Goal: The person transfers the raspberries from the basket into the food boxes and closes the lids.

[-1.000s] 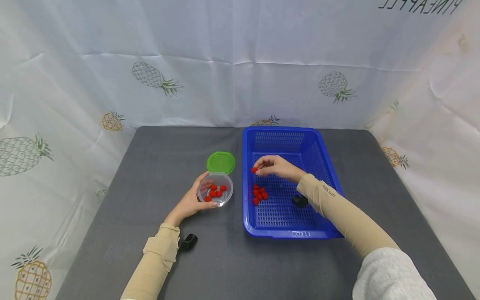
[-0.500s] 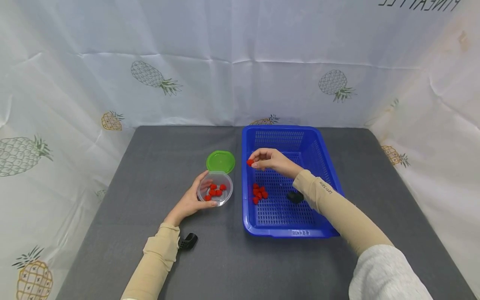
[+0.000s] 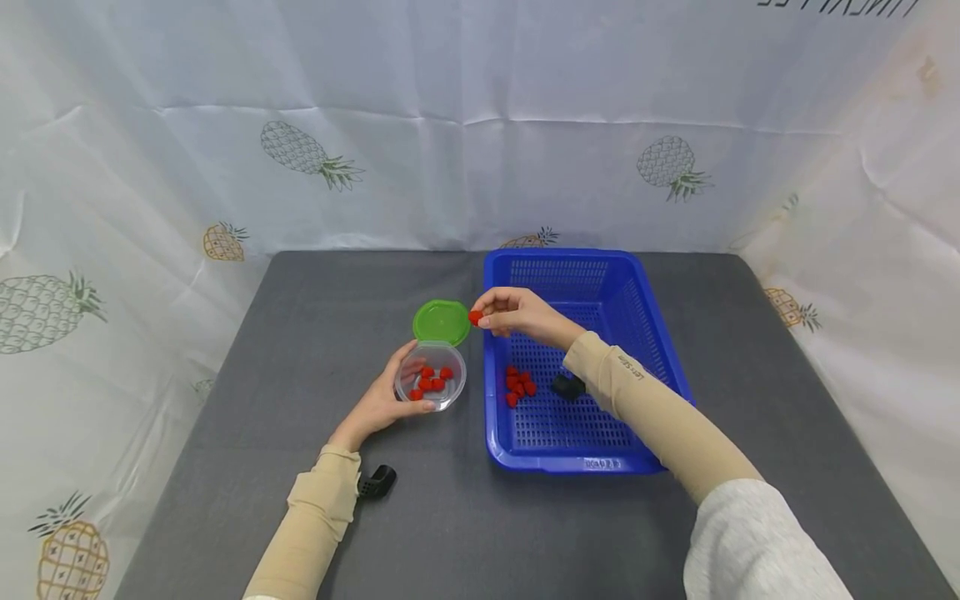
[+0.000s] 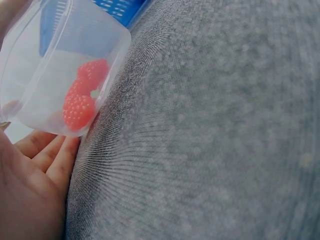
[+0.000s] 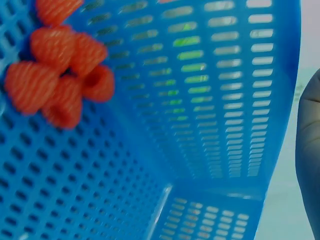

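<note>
Pinching a red raspberry point(image 3: 476, 317) in the right hand point(image 3: 527, 316), by the left rim of the blue basket point(image 3: 491, 417)! Gripping a clear tub point(image 3: 452, 393) in the left hand point(image 3: 380, 403), with berries point(image 3: 425, 384) inside. Spotting hollow ends in the raspberry pile point(image 5: 52, 50) only from the right wrist, with that hand cut off there.

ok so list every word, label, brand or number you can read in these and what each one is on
"Let's Slim": on the tan sleeve of the right arm, small, so this is my best reading.
Large dark letters on the white curtain, upper right in the head view: backwards and cut off by the picture's top edge, so not fully readable.
Raised marking on the near rim of the blue basket: too small and blurred to read.
</note>
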The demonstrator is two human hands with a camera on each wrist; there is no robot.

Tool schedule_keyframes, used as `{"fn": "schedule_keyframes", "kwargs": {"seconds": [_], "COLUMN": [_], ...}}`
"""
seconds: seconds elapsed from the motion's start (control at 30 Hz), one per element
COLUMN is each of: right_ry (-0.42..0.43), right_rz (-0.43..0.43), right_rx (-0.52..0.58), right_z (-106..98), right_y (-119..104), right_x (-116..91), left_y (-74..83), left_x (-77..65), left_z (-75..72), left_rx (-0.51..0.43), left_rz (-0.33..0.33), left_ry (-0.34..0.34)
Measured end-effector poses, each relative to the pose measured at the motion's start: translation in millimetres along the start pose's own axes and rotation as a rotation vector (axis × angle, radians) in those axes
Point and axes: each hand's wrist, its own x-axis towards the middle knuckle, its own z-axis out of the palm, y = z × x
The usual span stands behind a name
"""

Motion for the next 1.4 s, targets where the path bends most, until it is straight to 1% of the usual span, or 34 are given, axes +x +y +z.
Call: {"fn": "schedule_keyframes", "kwargs": {"seconds": [0.17, 0.27, 0.5, 0.57, 0.73, 0.9, 1.03, 1.23, 1.4], "right_ry": [-0.031, -0.045, -0.084, -0.091, -0.079, -0.061, -0.075, -0.098, -0.109], "right_rz": [-0.017, -0.026, -0.044, -0.043, -0.012, 0.011, 0.016, 0.030, 0.030], "right_rx": [0.001, 0.002, 0.012, 0.002, -0.034, -0.082, -0.107, -0.139, -0.184], "right_z": [7, 11, 20, 24, 32, 39, 46, 52, 55], "right_y": [-4, -5, -7, -7, -9, -10, -9, -7, -7], "right_x": [8, 13, 24, 26, 32, 40, 46, 50, 53], "left_y": [1.6, 1.3, -29.2, -31.7, -32.8, -31.1, -32.0, -34.4, -33.0], "left_x": [0.3, 0.9, 10.5, 10.6, 9.9, 11.2, 11.1, 9.9, 9.4], "left_z": [0.3, 0.4, 1.1, 0.9, -0.4, -0.8, -0.3, 0.5, -0.1], "left_rx": [0.004, 0.017, 0.005, 0.002, 0.004, 0.016, 0.024, 0.013, 0.023], "left_rz": [-0.026, -0.024, -0.026, -0.024, -0.020, -0.033, -0.042, -0.030, -0.022], "left_ry": [0.001, 0.000, 0.016, 0.015, 0.005, 0.017, 0.019, 0.014, 0.019]}}
